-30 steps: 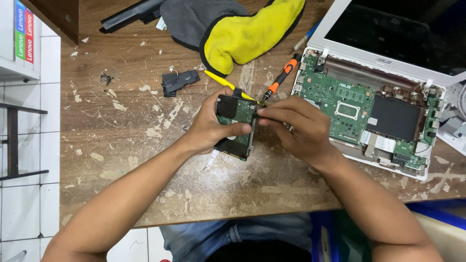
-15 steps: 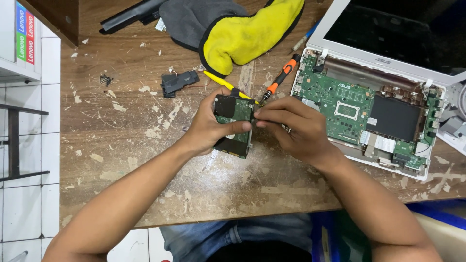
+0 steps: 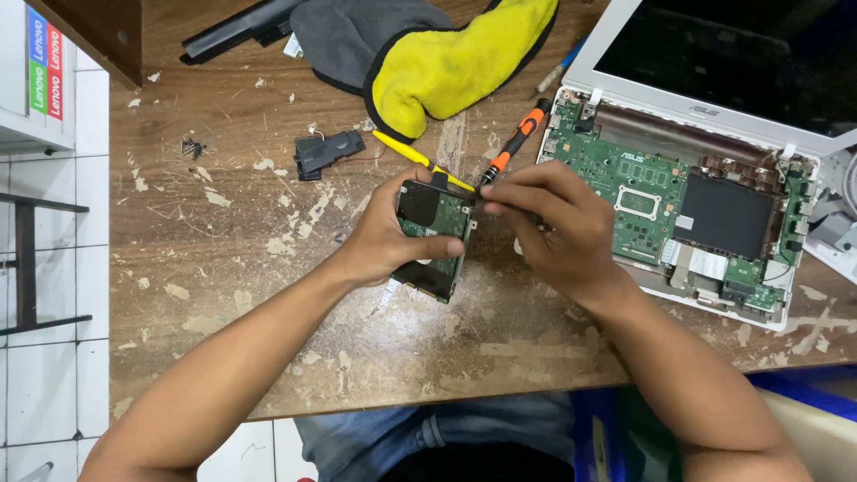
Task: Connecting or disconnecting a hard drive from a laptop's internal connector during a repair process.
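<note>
Hard drive, circuit-board side up, tilted off the wooden desk and caught between both hands, long axis running from the far edge back toward the body, leaning slightly left. Clamped in the left hand: thumb across the green board, fingers wrapped under the left edge, so closed on the drive. Immediately right of that hand, touching the drive's far right corner, the right hand, fingers pinched together on something too small to make out at that corner; closed, though on what exactly cannot be told. Equally near for both hands, the left bearing the weight, the right working the corner.

Just beyond the right-hand fingertips, 1 orange-and-black screwdriver lying on the desk, tip pointing toward the drive. Beside it, beyond the left thumb, a thin yellow tool. Farther out past the left hand, a small black part. Well beyond both hands, a grey-and-yellow mitt. Right of the right hand, an opened white laptop with its motherboard exposed.
</note>
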